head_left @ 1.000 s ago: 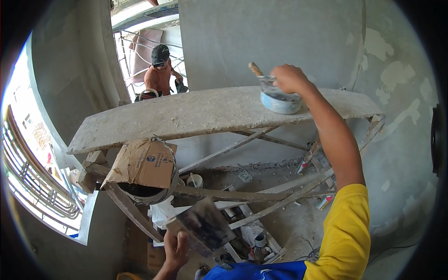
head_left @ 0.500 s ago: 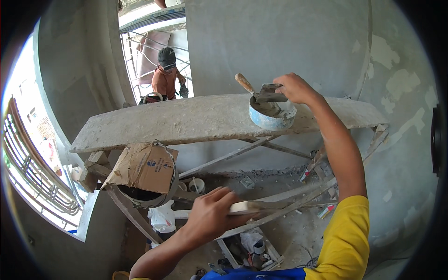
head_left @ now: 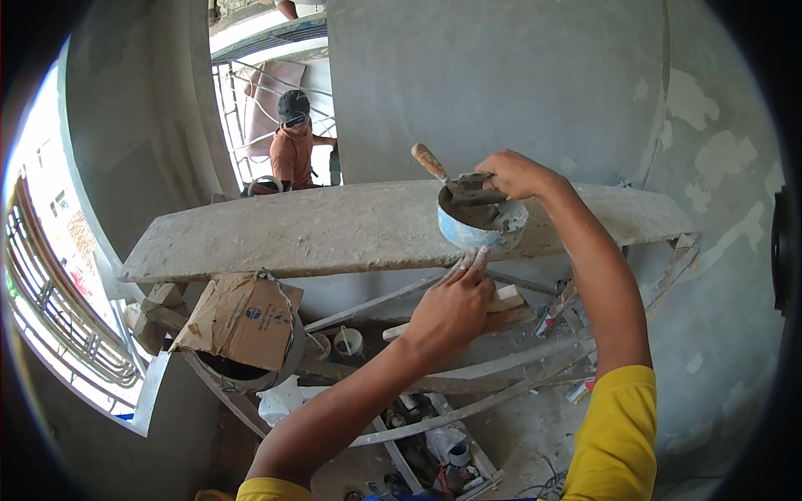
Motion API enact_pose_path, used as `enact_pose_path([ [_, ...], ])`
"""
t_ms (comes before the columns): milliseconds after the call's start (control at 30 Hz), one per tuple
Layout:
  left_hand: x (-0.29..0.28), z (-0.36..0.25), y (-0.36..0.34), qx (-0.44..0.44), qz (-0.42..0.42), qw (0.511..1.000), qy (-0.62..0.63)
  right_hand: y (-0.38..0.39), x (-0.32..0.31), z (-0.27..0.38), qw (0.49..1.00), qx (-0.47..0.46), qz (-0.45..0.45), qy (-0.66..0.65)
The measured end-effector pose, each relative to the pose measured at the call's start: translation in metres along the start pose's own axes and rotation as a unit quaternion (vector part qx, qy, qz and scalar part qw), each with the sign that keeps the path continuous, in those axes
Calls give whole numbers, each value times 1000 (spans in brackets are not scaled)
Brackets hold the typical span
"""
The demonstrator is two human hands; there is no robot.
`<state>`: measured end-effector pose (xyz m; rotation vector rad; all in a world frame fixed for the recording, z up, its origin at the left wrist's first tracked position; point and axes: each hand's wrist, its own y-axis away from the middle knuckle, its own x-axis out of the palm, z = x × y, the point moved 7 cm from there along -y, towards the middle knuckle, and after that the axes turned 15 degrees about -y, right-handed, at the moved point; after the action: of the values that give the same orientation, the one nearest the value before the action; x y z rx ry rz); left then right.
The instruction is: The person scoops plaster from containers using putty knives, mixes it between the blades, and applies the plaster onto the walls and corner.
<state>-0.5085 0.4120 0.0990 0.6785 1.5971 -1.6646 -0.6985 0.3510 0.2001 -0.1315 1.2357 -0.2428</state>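
A shallow blue-and-white bucket (head_left: 472, 235) with wet grey mortar (head_left: 493, 219) stands on the plank. Above it, my right hand (head_left: 518, 174) is closed on a flat metal scraper (head_left: 476, 197), its blade dipping inside the rim. A trowel with a worn wooden handle (head_left: 429, 160) leans out over the bucket's far left side. My left hand (head_left: 451, 305) reaches to the bucket's near wall, fingertips smeared pale and seemingly touching it. That same hand keeps hold of a wooden float (head_left: 508, 301), partly hidden under the palm.
The long mortar-crusted plank (head_left: 334, 225) rests on wooden trestles. A drum with torn cardboard (head_left: 242, 321) hangs below its left end. Under it are small buckets (head_left: 347, 341), crossed braces and a crate of tools (head_left: 480, 459). Beyond the opening, a person (head_left: 292, 150) wears a dark cap.
My left hand has moved up and right with the float, to the bucket's near side. My right hand has lowered the scraper into the bucket. The person beyond has shifted an arm.
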Motion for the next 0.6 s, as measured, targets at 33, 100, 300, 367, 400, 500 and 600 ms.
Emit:
enact_pose_path([
  [33,7,1,-5,1,1,1000,-2,-2,4,-4,999,12,30,-15],
  [100,13,5,-13,-6,10,1000,-5,-6,5,-5,999,22,42,-25],
  [300,32,11,-26,-14,29,999,9,-13,14,-14,993,36,82,-78],
  [367,32,14,-28,-11,15,1000,13,-15,17,-18,992,29,93,-81],
  [400,30,16,-29,-8,0,1000,14,-15,18,-17,990,43,95,-91],
  [500,31,16,-31,-23,30,999,23,-21,21,-20,988,51,96,-105],
  [600,29,16,-34,-17,14,1000,3,-26,24,-25,988,52,93,-113],
])
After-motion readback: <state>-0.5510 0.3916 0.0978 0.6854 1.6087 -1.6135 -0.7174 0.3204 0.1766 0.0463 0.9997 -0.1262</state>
